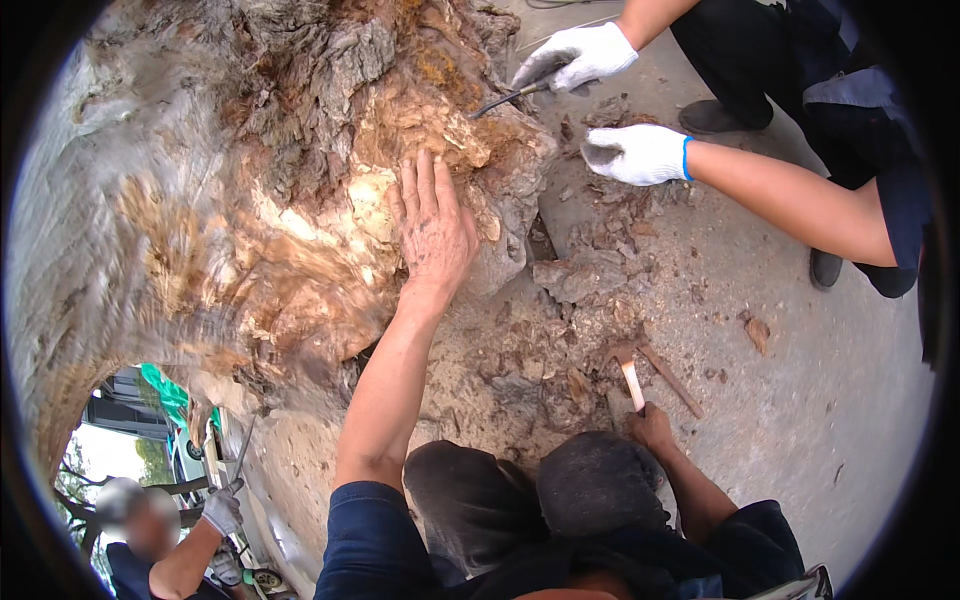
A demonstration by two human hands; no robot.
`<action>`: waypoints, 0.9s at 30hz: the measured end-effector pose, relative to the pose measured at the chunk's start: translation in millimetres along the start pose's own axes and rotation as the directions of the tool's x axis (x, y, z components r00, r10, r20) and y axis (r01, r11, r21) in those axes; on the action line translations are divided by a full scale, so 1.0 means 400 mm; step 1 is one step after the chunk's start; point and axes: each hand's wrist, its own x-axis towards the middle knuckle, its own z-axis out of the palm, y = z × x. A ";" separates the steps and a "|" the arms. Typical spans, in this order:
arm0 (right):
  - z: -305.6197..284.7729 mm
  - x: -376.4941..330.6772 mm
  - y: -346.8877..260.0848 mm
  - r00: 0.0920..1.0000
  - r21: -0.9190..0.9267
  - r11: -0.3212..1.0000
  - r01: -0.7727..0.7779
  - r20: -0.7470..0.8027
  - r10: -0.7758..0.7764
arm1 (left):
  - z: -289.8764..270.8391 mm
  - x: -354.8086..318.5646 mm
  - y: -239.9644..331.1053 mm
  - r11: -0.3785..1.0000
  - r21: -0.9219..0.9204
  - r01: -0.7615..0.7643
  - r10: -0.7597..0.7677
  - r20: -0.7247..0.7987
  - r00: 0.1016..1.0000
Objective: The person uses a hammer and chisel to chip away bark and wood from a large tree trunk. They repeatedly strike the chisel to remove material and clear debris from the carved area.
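My left hand lies flat with fingers stretched out on a large gnarled tree trunk, against its pale, bark-stripped wood. Lower right, beside my knee, my right hand is closed round the pale handle of a hammer-like tool. Its rusty head rests low among the bark debris and is hard to make out. A rusty bar lies just right of it on the ground. Close beyond my left hand, a co-worker's gloved hand holds a thin dark scraping tool against the wood.
The co-worker's other gloved hand hovers right of the trunk. Bark chips and dust cover the concrete floor. My knees are bent at the bottom. At lower left another person grips a long tool near the trunk.
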 end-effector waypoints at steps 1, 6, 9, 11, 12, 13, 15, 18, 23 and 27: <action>0.004 -0.003 0.001 1.000 -0.020 1.000 0.006 -0.008 -0.006 | 0.025 0.014 -0.022 0.998 -0.053 0.032 -0.031 0.029 0.999; 0.005 -0.027 0.003 0.999 -0.051 0.999 0.015 -0.040 -0.017 | 0.029 -0.120 0.054 0.986 -0.147 -0.078 0.096 0.118 0.988; 0.009 -0.024 0.014 0.998 -0.042 0.998 0.044 -0.047 -0.046 | -0.005 -0.139 0.056 0.959 -0.263 -0.105 0.180 0.281 0.943; 0.010 -0.016 0.018 0.997 -0.043 0.998 0.048 -0.057 -0.051 | -0.014 -0.067 0.032 0.977 -0.198 -0.085 0.104 0.092 0.990; 0.016 -0.017 0.016 0.998 -0.051 0.998 0.045 -0.046 -0.048 | -0.013 -0.042 0.006 0.986 -0.157 -0.053 0.055 0.008 0.998; 0.016 -0.020 0.016 0.998 -0.052 0.998 0.038 -0.047 -0.041 | -0.004 -0.009 -0.012 0.989 -0.147 -0.004 0.003 -0.009 1.000; 0.015 -0.024 0.018 0.998 -0.052 0.998 0.041 -0.045 -0.043 | 0.018 -0.015 -0.009 0.992 -0.124 -0.039 0.040 0.008 0.999; 0.009 -0.021 0.011 0.996 -0.026 0.999 0.041 -0.076 -0.043 | 0.016 -0.067 0.043 0.981 -0.145 -0.125 0.146 0.148 0.978; -0.002 -0.029 0.000 0.996 0.005 0.998 0.069 -0.051 -0.069 | -0.014 -0.179 0.063 0.911 -0.316 -0.266 0.374 0.357 0.856; -0.021 -0.027 -0.005 0.998 0.002 0.998 0.061 -0.011 -0.061 | -0.002 -0.182 0.057 0.943 -0.212 -0.256 0.302 0.228 0.925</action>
